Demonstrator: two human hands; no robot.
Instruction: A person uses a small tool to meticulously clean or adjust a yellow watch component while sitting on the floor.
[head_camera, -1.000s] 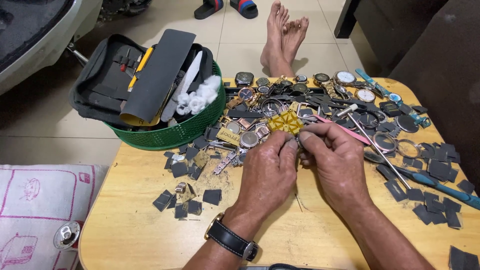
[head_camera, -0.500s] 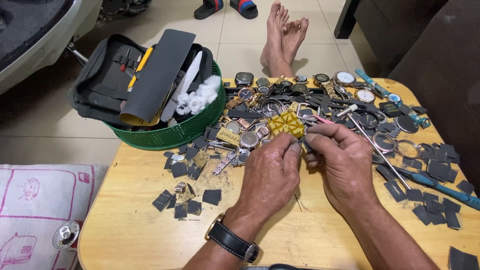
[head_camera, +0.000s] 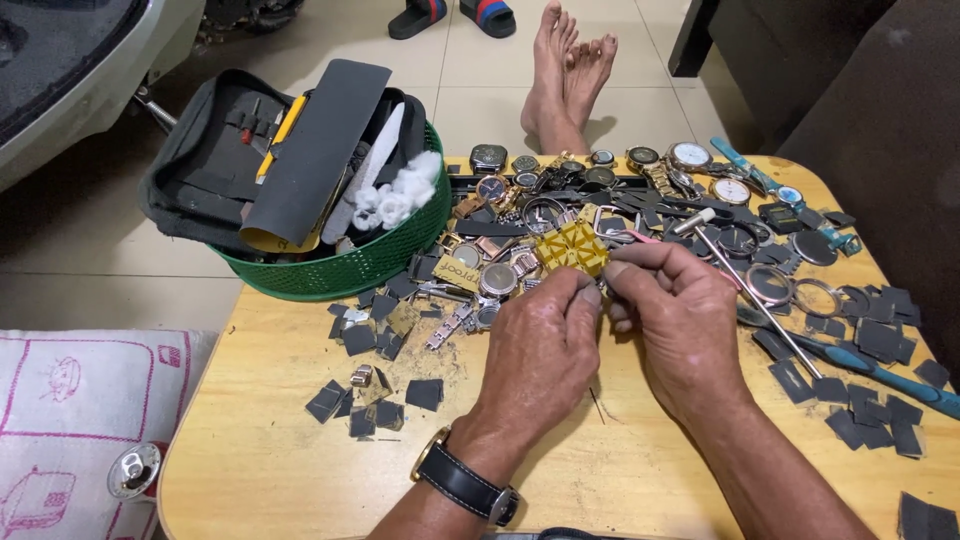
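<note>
The scene is laid out around a low wooden table (head_camera: 300, 440), and every place below is given relative to it. Above its middle, two hands are brought together fingertip to fingertip. The left hand (head_camera: 535, 350), with a black-strapped wristwatch (head_camera: 465, 482) on its wrist, is closed with thumb and forefinger pinched narrow. The right hand (head_camera: 680, 310) is likewise narrowed at its fingertips. A very small part appears to be gripped between them, but it is hidden by the fingers, so what it is cannot be told.

Compared with the pictures of half a second and a second ago, little is altered. The hands are kept at the same spot over the table's middle, and the pinch is held. Only the fingertips are shifted slightly, the right thumb being drawn a little closer to the left forefinger. From this it is judged that fine work on the small held part is being continued and not yet released.

Just beyond the fingertips, toward the table's far side, a yellow grid-patterned piece (head_camera: 570, 247) is seen among a heap of watches and watch cases (head_camera: 560, 190). Dark square pieces (head_camera: 375, 395) are scattered over the table's left part and also its right edge. A thin metal rod tool (head_camera: 755, 300) is laid across the right part. A green round basket (head_camera: 330, 275) holding a black tool pouch (head_camera: 215, 170) is set at the table's far left corner. Bare feet (head_camera: 570, 70) of another person are seen on the floor beyond the table's far edge.
</note>
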